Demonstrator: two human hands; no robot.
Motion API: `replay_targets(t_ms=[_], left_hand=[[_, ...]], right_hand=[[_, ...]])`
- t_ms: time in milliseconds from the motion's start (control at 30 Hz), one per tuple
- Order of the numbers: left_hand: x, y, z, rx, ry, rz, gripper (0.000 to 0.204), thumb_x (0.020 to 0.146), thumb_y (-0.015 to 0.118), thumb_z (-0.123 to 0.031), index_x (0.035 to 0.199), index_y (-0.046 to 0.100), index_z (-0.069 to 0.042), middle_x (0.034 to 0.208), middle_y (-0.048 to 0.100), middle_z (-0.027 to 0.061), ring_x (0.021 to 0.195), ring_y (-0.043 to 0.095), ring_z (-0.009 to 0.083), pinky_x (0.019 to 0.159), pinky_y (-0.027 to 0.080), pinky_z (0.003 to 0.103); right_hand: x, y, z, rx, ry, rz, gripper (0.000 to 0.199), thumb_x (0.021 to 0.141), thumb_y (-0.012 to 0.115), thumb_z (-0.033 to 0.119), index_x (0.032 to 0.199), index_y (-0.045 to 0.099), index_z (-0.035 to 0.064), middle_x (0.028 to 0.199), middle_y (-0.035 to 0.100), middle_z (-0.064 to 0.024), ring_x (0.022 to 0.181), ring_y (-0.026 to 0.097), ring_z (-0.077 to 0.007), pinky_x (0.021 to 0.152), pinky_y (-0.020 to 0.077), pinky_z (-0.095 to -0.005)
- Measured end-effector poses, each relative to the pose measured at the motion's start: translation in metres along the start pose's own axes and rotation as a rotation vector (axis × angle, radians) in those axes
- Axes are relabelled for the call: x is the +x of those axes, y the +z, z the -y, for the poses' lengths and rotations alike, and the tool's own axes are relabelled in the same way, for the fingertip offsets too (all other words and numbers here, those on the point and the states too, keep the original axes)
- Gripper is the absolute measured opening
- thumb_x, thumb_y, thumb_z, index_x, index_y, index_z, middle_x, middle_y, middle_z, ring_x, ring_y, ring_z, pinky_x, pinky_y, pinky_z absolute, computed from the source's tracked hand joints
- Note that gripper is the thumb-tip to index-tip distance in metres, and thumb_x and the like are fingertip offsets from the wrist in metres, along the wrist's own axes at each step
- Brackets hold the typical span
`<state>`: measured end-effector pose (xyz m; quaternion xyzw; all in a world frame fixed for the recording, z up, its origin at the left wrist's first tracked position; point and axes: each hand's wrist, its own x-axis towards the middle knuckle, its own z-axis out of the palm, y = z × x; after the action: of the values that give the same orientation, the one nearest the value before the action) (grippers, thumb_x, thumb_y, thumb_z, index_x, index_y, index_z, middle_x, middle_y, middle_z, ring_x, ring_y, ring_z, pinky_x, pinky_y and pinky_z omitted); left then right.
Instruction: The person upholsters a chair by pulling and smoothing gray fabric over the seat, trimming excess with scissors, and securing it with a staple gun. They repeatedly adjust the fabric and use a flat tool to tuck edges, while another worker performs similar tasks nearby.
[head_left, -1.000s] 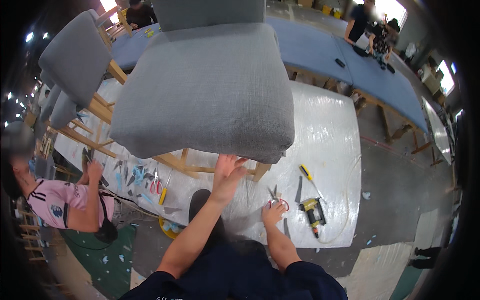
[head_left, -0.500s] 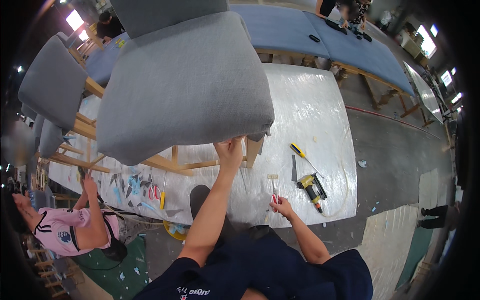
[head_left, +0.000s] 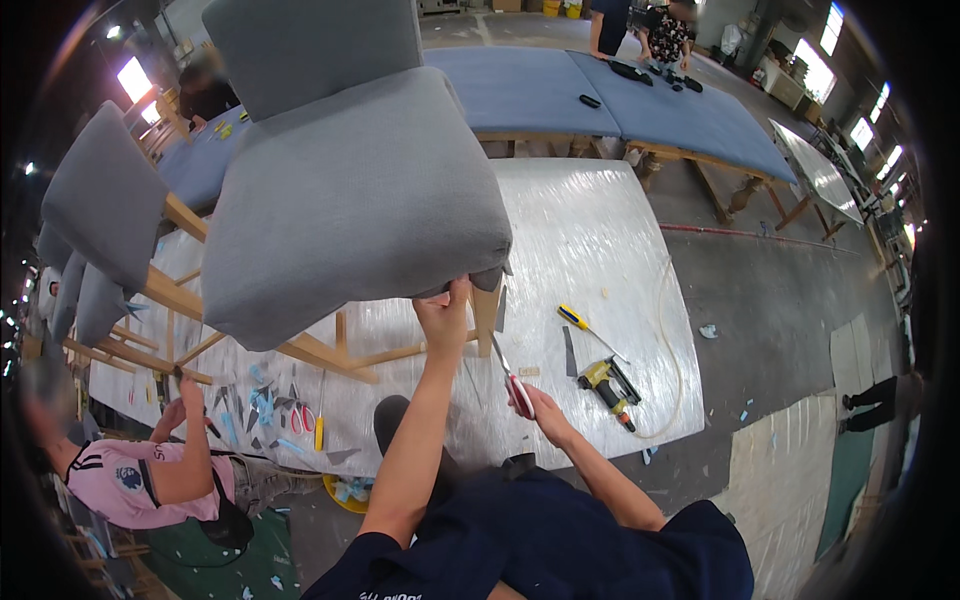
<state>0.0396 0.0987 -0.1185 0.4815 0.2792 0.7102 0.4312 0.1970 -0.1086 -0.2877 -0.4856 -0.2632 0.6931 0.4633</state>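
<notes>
A chair with grey fabric upholstery point(head_left: 350, 190) and pale wooden legs stands before me on a wrapped tabletop. At the seat's lower front edge, near the right corner, my left hand point(head_left: 441, 318) pinches the fabric; its fingertips are partly hidden under the edge. My right hand point(head_left: 548, 415) is closed round scissors point(head_left: 519, 392) with red and white handles. Their blades point up toward the chair's front leg point(head_left: 485, 318), just below the loose fabric at the corner.
Right of the chair lie a yellow-handled screwdriver point(head_left: 572, 317), a dark fabric strip point(head_left: 569, 352) and a staple gun point(head_left: 606, 388) with a hose. At left, a person in pink point(head_left: 130, 475) works beside another grey chair point(head_left: 105, 190). Scraps and red-handled scissors point(head_left: 302, 418) lie between us.
My right hand has lifted the scissors up and left, toward the chair's front corner. The left hand stays at the seat edge. My view has shifted slightly.
</notes>
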Motion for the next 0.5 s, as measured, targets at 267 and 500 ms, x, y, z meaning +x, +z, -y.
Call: replay_targets(t_ms=[267, 500], left_hand=[[-0.02, -0.001, -0.053, 0.102, -0.248, 0.071, 0.024, 0.099, 0.076, -0.02, 0.084, 0.069, -0.003, 0.083, 0.064, -0.0059, 0.081, 0.053, 0.0033, 0.075, 0.044, 0.023], [-0.023, -0.004, -0.051, 0.176, -0.274, 0.07, 0.048, 0.1, 0.075, -0.026, 0.063, 0.051, -0.009, 0.066, 0.048, -0.0097, 0.063, 0.038, 0.0019, 0.055, 0.026, 0.028]], right_hand=[[-0.008, 0.053, 0.059, -0.753, -0.335, -0.173, 0.044, 0.087, 0.085, 0.038, 0.106, 0.061, 0.006, 0.077, 0.062, -0.008, 0.072, 0.062, -0.017, 0.068, 0.0508, -0.036], [0.026, 0.104, 0.116, -0.663, -0.606, -0.146, 0.052, 0.094, 0.072, 0.05, 0.098, 0.049, 0.0044, 0.076, 0.055, -0.0093, 0.069, 0.054, -0.0238, 0.067, 0.0468, -0.0389]])
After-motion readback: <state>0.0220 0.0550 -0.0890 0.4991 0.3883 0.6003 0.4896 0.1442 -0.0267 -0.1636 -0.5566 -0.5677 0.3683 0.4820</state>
